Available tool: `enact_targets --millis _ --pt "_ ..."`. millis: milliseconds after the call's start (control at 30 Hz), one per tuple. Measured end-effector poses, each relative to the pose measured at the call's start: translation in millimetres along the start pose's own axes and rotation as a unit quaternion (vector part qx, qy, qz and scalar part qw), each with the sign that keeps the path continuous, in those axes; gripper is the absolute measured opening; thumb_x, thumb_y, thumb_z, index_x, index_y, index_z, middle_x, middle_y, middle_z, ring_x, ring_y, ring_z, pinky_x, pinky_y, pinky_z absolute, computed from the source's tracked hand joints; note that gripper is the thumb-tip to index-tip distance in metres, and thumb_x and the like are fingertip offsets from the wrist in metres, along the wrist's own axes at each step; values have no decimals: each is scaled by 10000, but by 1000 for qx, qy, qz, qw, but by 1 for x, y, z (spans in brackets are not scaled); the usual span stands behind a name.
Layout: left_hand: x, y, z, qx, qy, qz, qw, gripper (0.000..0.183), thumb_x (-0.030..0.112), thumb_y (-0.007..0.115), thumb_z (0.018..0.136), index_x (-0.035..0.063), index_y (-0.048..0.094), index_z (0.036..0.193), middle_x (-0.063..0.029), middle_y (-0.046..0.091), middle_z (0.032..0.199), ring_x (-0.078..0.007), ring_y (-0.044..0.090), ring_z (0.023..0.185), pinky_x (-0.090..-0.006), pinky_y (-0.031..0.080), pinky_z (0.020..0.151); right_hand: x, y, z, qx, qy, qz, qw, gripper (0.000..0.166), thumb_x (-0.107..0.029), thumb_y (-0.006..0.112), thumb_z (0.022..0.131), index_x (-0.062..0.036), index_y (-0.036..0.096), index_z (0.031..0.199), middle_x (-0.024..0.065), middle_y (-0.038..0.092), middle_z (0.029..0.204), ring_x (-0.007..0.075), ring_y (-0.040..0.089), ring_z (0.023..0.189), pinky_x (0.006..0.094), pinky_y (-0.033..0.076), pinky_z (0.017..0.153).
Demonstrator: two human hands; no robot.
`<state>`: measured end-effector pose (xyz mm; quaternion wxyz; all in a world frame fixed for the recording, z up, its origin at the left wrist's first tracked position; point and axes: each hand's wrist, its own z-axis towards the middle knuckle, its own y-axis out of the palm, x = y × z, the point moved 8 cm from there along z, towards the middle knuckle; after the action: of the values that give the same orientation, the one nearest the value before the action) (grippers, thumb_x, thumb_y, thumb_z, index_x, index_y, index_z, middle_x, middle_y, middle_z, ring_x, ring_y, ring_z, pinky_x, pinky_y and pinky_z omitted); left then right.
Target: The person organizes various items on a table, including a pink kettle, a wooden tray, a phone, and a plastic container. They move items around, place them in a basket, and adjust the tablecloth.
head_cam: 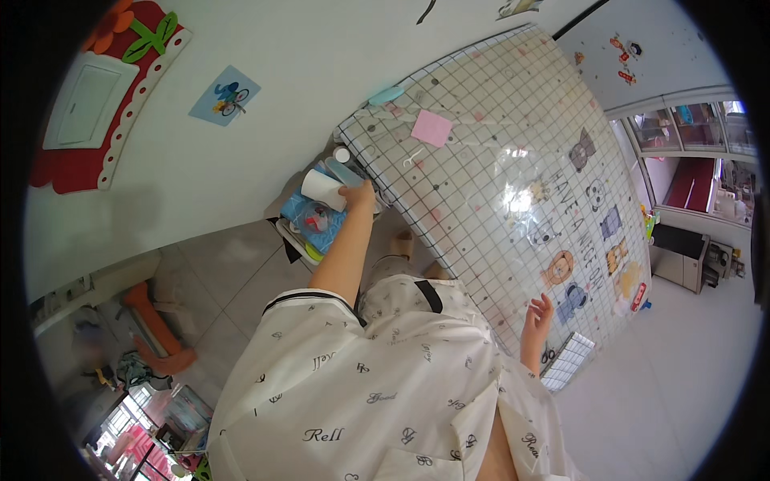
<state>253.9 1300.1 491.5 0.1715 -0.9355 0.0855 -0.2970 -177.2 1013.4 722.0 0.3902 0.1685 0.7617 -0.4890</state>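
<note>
My left hand point(360, 195) is at a cart or bin beside the table's left corner, its fingers closed around a white cylinder point(322, 187), perhaps a paper roll. Against it lies a pale blue item point(343, 171), and a round white cap point(341, 155) shows just beyond. Below the cylinder, a clear round container point(316, 217) with something red inside rests on a blue patterned surface point(295, 207). My right hand point(539, 309) hovers near the table's front edge, fingers loosely curled and apart, holding nothing. On the tablecloth point(469, 198) are a pink square point(431, 127) and a small white floss pick point(413, 157).
A teal object point(386, 96) sits at the table's wall-side edge. Scissors point(547, 353) are beside a grid-patterned flap point(568, 361) near my right arm. An orange piece of equipment point(153, 324) stands on the tiled floor at left. A wall switch point(90, 102) is at upper left.
</note>
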Motion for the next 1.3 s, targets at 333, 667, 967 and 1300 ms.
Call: enact_targets --millis 333,667,967,1300 --pt "85 -13 -67 167 460 172 855 457 127 633 725 111 504 1163 -131 502 1070 -311 473 1037 -403 432 856 35 -6 -23 30 53 14 998 457 12 499 813 -105 435 1250 56 553 1059 122 532 883 251 428 719" --pt "154 73 -34 69 492 437 750 307 263 693 728 127 588 983 -51 535 1091 -259 472 1061 -401 431 830 51 -37 -48 82 96 2 992 442 -16 494 836 -104 433 1264 60 553 1063 118 526 885 244 414 695" --pt "118 45 -1 -127 401 326 846 287 241 720 697 86 572 888 -81 620 827 -225 603 766 -363 461 663 63 -28 -52 68 108 9 992 436 -35 499 848 -99 423 1273 55 551 1080 125 523 900 249 413 718" --pt "-47 -128 4 -25 86 -89 992 289 243 712 782 76 492 866 -4 511 786 -114 484 616 -259 384 506 42 13 -11 -4 59 18 998 425 -32 501 854 -98 426 1267 58 549 1075 124 520 906 260 425 725"
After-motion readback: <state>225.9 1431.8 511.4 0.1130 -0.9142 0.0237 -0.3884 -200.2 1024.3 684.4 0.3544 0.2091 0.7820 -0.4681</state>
